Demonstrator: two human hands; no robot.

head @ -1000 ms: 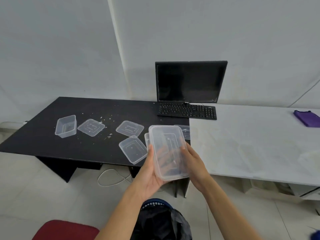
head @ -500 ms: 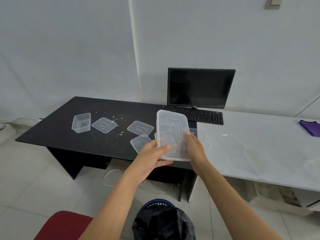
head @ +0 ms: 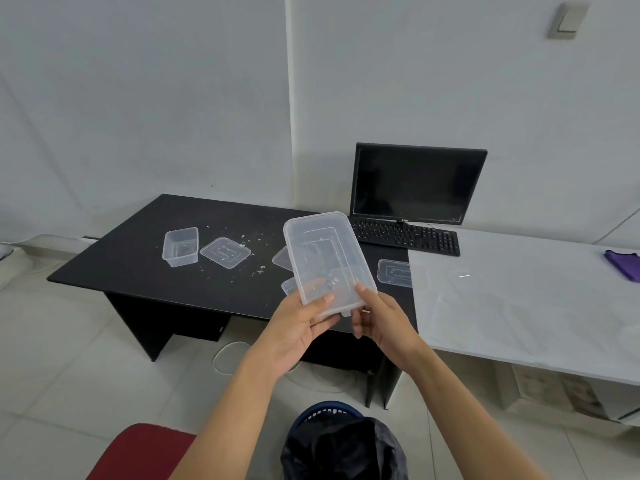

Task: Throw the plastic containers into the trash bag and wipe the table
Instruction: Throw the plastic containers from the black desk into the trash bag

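Clear container [head: 325, 251], left hand [head: 298, 329], right hand [head: 385, 323] (gripping)

A black monitor [head: 415, 183] is standing by the wall, screen dark. A black keyboard [head: 405, 236] is lying just before it. A white cable [head: 221, 355] is looping on the floor tiles. A red seat [head: 142, 452] is showing at the lower edge.

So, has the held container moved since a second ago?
Yes. The container rose: its top rim sat below the keyboard, now it reaches the monitor's base.
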